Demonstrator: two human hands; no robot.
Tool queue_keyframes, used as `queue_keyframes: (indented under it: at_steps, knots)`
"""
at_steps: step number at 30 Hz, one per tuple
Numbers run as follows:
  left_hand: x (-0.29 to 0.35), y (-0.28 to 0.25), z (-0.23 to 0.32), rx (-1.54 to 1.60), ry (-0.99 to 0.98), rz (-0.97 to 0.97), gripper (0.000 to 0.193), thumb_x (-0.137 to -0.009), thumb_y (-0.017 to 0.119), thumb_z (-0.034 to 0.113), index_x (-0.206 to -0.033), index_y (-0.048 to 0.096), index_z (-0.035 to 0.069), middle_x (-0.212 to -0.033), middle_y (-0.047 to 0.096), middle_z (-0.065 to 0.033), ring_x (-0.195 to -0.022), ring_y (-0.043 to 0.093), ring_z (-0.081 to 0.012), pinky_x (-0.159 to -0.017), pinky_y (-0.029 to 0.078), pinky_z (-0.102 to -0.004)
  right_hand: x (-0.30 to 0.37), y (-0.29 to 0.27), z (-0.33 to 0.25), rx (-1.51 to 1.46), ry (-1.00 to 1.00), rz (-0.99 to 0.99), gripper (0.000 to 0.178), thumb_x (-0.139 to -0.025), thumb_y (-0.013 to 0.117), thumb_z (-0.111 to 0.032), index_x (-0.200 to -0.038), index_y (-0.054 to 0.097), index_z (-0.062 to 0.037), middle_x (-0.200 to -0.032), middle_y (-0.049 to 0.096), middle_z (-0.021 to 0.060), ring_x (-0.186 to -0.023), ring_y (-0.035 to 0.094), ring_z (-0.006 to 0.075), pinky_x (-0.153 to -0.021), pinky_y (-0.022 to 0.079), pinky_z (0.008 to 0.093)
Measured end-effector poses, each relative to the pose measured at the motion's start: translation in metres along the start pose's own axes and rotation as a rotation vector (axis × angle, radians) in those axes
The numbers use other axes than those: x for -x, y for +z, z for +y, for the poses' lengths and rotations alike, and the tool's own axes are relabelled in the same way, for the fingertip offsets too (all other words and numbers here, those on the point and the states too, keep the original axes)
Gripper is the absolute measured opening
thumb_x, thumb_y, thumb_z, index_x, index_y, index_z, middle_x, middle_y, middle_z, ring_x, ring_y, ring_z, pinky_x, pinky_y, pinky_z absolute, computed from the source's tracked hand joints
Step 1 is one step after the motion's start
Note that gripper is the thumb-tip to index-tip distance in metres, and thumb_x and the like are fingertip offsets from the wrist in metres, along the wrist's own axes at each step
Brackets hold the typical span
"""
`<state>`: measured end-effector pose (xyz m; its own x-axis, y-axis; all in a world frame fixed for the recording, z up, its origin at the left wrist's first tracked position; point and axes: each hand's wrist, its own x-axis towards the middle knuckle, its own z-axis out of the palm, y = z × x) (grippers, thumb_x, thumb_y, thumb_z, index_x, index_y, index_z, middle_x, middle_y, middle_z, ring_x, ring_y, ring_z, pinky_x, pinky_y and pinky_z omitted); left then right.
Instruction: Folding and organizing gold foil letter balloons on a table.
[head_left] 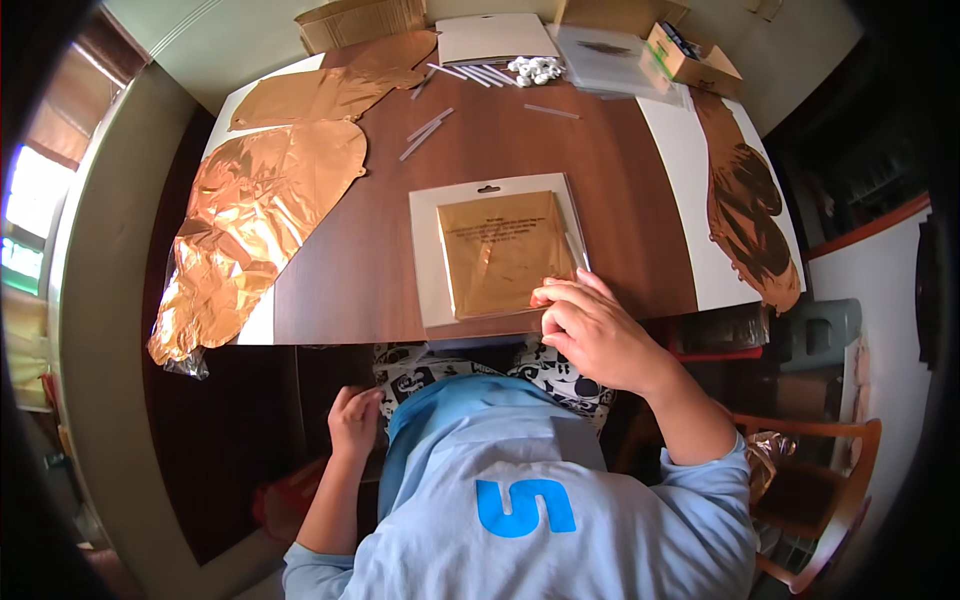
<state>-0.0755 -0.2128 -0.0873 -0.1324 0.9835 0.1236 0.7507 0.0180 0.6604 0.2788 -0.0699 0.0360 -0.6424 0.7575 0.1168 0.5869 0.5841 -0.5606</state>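
Observation:
A clear flat packet (497, 252) with a folded gold foil sheet and a white backing card lies on the brown table (370, 250), close to its near edge. My right hand (590, 330) rests on the packet's near right corner, fingers curled and pinching the edge of the foil. My left hand (354, 420) is down below the table edge by my lap, fingers loosely closed, holding nothing that I can see.
Flat rose-gold foil balloons (255, 225) lie at the table's left, and a darker bronze foil balloon (745, 205) drapes over the right end. White straws (428, 130), small white pieces (537, 68), clear sleeves and cardboard boxes (690, 55) sit at the far edge. A wooden chair (830, 480) stands at the right.

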Motion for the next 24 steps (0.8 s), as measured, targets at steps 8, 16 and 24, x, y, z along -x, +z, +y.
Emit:
queue_keyframes:
  at_steps: [8, 16, 24]
  knots:
    - [0.098, 0.052, -0.184, 0.041, -0.67, -0.006, 0.02, -0.087, 0.066, 0.018, -0.097, 0.07, 0.001, -0.101, 0.067, -0.0197, -0.097, 0.065, -0.033, -0.083, 0.051, -0.0382, 0.0, -0.003, -0.005, 0.016, -0.014, -0.029, 0.01, -0.085, 0.066, -0.008, -0.084, 0.056, -0.0064, -0.123, 0.058, 0.0089, -0.125, 0.05, 0.0267, -0.111, 0.031, 0.0494]
    - [-0.047, 0.055, 0.046, 0.732, -0.11, -0.42, 0.08, -0.079, 0.081, 0.02, -0.141, 0.034, -0.002, -0.098, 0.06, -0.007, -0.085, 0.06, -0.013, -0.078, 0.05, -0.0279, -0.006, -0.005, -0.006, -0.022, 0.002, -0.026, 0.01, -0.084, 0.066, -0.008, -0.085, 0.056, -0.0053, -0.12, 0.06, 0.0091, -0.123, 0.053, 0.0285, -0.11, 0.032, 0.0493]
    - [-0.042, 0.049, 0.071, 0.664, -0.228, -0.441, 0.021, -0.098, 0.059, 0.017, -0.089, 0.066, -0.001, -0.076, 0.06, -0.0004, -0.073, 0.055, -0.0084, -0.067, 0.047, -0.0239, -0.004, -0.003, -0.002, -0.025, 0.008, -0.005, 0.011, -0.084, 0.066, -0.008, -0.086, 0.056, -0.0053, -0.119, 0.061, 0.0093, -0.123, 0.053, 0.0289, -0.109, 0.032, 0.0492]
